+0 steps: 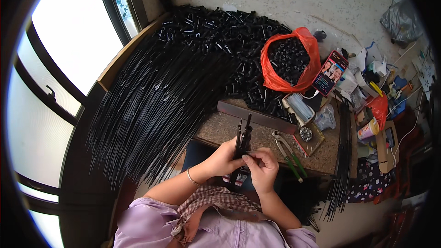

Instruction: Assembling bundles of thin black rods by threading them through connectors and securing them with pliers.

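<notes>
In front of my lap my left hand (225, 157) is closed around a black tubular part with thin black rods (244, 133), held upright with their tops above the fingers. My right hand (262, 169) is pinched close against it, thumb and fingertips together; what lies between them is too small to make out. Just beyond my hands is the speckled tabletop (220, 131). Pliers with green handles (289, 156) lie on it to the right, jaws pointing away from me.
Long thin black rods (151, 105) are heaped at the left, with black tubular plastic parts (206, 30) piled behind. A red plastic bag (271, 81) holds small black pieces. A lit phone (330, 73) leans beside it. More rods (341, 156) hang over the right edge.
</notes>
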